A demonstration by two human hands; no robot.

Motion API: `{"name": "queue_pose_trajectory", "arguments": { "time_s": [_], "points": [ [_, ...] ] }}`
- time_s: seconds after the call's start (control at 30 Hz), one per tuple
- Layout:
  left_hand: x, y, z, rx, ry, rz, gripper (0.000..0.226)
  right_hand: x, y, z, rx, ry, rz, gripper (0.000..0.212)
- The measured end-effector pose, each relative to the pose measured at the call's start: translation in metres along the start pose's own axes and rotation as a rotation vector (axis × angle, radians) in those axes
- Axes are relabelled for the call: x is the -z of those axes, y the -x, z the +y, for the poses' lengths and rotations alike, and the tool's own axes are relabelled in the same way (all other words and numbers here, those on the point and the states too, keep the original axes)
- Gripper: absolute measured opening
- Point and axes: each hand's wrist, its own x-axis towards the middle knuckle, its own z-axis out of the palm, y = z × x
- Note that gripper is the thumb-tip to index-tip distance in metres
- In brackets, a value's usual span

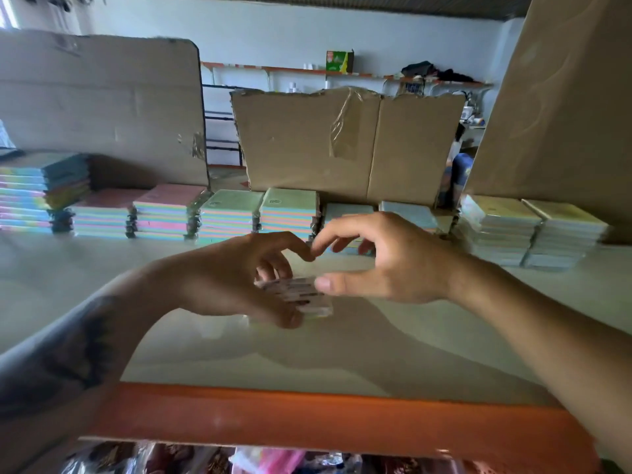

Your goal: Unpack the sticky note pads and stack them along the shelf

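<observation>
While both hands meet over the middle of the shelf [342,354], the left hand [219,278] curls its fingers and thumb round a small bundle of pads [301,295], holding it just above the pale surface. The bundle is blurred, so I can only say it looks like a few thin pads packed together. The right hand [383,258] is close beside it, fingers spread and loosely bent, grip wide; its thumb lies against the near upper edge of the bundle, and its forefinger tip meets the left forefinger above.

Beyond the hands, along the back of the shelf, runs a row of stacks [225,213] in pastel bands, pink-topped to the left of the hands, green-topped straight behind. Further right of the right hand stand two yellowish stacks [533,230]. Behind the row, cardboard sheets [342,145] stand upright. Nearer than the hands, the shelf ends in an orange edge [307,415].
</observation>
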Motion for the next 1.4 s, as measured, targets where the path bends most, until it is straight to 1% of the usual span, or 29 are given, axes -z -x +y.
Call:
{"name": "queue_pose_trajectory", "arguments": {
  "time_s": [0.07,0.13,0.17,0.23,0.27,0.3,0.37,0.47,0.5,0.57,0.63,0.7,0.73,0.77,0.8,0.83,0.87,0.97,1.0,1.03,1.1,1.17,1.27,1.33,1.4],
  "points": [
    [0.003,0.0,0.003,0.011,0.196,0.031,0.057,-0.011,0.002,0.002,0.003,-0.082,-0.002,0.037],
    [0.006,0.0,0.005,0.035,0.321,0.088,0.053,-0.021,0.003,0.007,0.015,-0.143,0.056,0.041],
    [0.007,-0.001,0.006,0.046,0.323,0.109,0.054,-0.025,0.004,0.01,0.028,-0.168,0.098,0.038],
    [0.006,-0.002,0.008,0.065,0.315,0.123,0.049,-0.031,0.003,0.014,0.032,-0.234,0.177,0.023],
    [0.005,-0.002,0.008,0.073,0.334,0.126,0.047,-0.031,0.002,0.016,0.026,-0.27,0.204,0.017],
    [0.004,-0.002,0.008,0.069,0.363,0.134,0.049,-0.031,0.001,0.016,0.022,-0.307,0.22,0.013],
    [0.004,-0.002,0.006,0.045,0.409,0.171,0.05,-0.029,-0.001,0.017,0.019,-0.369,0.232,0.012],
    [0.005,-0.004,0.005,-0.009,0.409,0.211,0.039,-0.03,-0.002,0.019,-0.01,-0.416,0.24,0.007],
    [0.005,-0.006,0.003,-0.011,0.396,0.232,0.041,-0.03,-0.002,0.02,-0.03,-0.436,0.244,0.006],
    [0.006,-0.011,-0.002,0.003,0.345,0.289,0.052,-0.031,-0.003,0.02,-0.078,-0.443,0.261,0.015],
    [0.006,-0.016,-0.008,0.035,0.323,0.335,0.053,-0.032,-0.005,0.019,-0.13,-0.433,0.256,0.02],
    [0.004,-0.018,-0.007,0.067,0.338,0.356,0.054,-0.033,-0.005,0.02,-0.181,-0.431,0.267,0.014],
    [0.003,-0.018,-0.005,0.068,0.355,0.359,0.054,-0.033,-0.003,0.021,-0.206,-0.408,0.293,0.013],
    [0.001,-0.019,-0.002,0.056,0.37,0.357,0.052,-0.031,0.0,0.02,-0.226,-0.347,0.335,0.025],
    [0.0,-0.02,0.0,0.042,0.38,0.356,0.048,-0.028,0.005,0.017,-0.222,-0.253,0.363,0.042],
    [-0.002,-0.02,0.003,0.03,0.393,0.353,0.046,-0.024,0.011,0.013,-0.194,-0.141,0.379,0.058],
    [-0.004,-0.021,0.007,0.019,0.415,0.344,0.047,-0.019,0.018,0.008,-0.148,-0.023,0.388,0.069],
    [-0.011,-0.023,0.018,-0.001,0.492,0.303,0.057,-0.009,0.038,-0.005,-0.033,0.271,0.364,0.084],
    [-0.014,-0.022,0.023,-0.016,0.517,0.285,0.056,-0.008,0.044,-0.008,-0.027,0.326,0.342,0.085],
    [-0.017,-0.023,0.028,-0.033,0.54,0.26,0.051,-0.007,0.052,-0.009,-0.03,0.353,0.334,0.084],
    [-0.024,-0.023,0.037,-0.065,0.59,0.216,0.033,-0.007,0.066,-0.011,-0.012,0.34,0.374,0.077],
    [-0.029,-0.021,0.046,-0.077,0.642,0.158,0.024,-0.005,0.076,-0.011,0.009,0.313,0.425,0.072],
    [-0.04,-0.023,0.066,-0.076,0.7,0.092,0.032,0.002,0.096,-0.004,0.044,0.323,0.468,0.069],
    [-0.05,-0.029,0.08,-0.091,0.696,0.086,0.03,0.01,0.108,0.003,0.078,0.366,0.497,0.066],
    [-0.063,-0.039,0.098,-0.117,0.645,0.109,0.028,0.022,0.122,0.016,0.093,0.358,0.499,0.064]
  ]
}}
